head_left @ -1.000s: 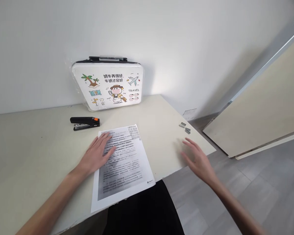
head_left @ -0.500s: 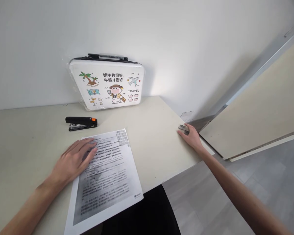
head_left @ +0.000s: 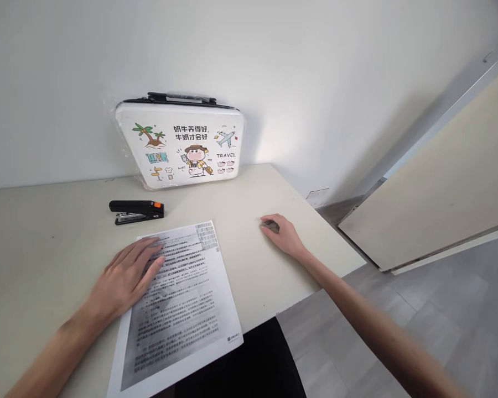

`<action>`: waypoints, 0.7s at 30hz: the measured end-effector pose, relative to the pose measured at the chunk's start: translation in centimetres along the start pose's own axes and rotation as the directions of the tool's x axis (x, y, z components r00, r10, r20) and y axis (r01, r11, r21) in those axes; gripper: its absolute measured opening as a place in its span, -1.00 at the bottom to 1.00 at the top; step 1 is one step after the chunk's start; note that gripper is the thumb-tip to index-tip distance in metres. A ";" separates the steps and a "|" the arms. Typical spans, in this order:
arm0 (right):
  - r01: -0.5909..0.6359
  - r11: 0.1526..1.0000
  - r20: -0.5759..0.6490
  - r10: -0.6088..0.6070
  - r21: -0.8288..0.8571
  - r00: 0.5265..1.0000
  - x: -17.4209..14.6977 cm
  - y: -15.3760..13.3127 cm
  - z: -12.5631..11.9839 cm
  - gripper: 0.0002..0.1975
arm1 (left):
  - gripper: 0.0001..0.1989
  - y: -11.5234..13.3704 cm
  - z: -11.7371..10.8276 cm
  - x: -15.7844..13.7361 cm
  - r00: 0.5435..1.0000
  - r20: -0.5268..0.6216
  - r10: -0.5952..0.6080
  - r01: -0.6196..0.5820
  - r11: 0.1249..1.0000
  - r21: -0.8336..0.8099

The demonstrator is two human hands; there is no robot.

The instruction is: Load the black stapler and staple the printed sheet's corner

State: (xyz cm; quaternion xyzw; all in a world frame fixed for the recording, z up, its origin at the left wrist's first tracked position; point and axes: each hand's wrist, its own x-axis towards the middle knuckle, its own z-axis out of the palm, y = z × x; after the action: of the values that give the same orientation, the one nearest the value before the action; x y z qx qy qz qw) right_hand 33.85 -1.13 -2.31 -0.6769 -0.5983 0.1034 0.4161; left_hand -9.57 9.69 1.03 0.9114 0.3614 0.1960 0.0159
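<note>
My left hand [head_left: 124,273] lies flat, fingers stretched out, on the upper left part of a printed sheet of paper [head_left: 186,326]. The sheet's lower edge reaches past the front of the table. My right hand [head_left: 283,235] is over the table to the right of the paper, its fingers curled around small grey staple strips [head_left: 270,225], mostly hidden by the hand. Just beyond the paper's top edge lies a black stapler [head_left: 136,211] with an orange button, on its base and pointing left.
A white case [head_left: 186,146] with cartoon prints and a black handle, partly in clear plastic, leans against the wall. A pale panel [head_left: 435,182] stands beyond the table's [head_left: 290,193] right edge. Below the front edge is a black seat [head_left: 249,365].
My right hand has moved left from the table's right edge toward the paper, carrying the staple strips. My left hand stays on the sheet.
</note>
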 end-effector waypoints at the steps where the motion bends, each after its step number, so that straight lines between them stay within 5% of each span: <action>1: 0.004 1.000 0.013 -0.004 0.009 1.000 -0.4 -0.5 -0.1 -0.76 | -0.41 0.0 0.0 0.0 1.000 0.000 -0.001 0.001 1.000 0.000; 9: 0.012 0.999 0.080 -0.015 0.040 0.997 -3.4 -2.1 -1.7 -0.78 | -0.41 -0.1 0.0 0.0 1.000 0.002 0.003 -0.003 1.000 -0.014; 14: -0.082 0.996 -0.030 0.081 -0.037 0.996 -5.2 -1.8 -2.4 -0.49 | -0.41 0.1 0.0 0.0 1.000 0.014 -0.009 0.009 1.000 -0.016; 21: -0.137 0.990 -0.051 0.135 -0.030 0.989 -4.6 -2.2 0.8 -0.42 | -0.39 0.1 0.3 0.1 1.000 -0.021 -0.005 0.004 1.000 -0.009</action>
State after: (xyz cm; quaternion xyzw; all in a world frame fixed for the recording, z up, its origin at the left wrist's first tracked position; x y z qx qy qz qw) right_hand 30.58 -4.98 -2.97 -0.7253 -0.5419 0.1049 0.4115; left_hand -9.35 9.68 0.78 0.9085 0.3627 0.2071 0.0166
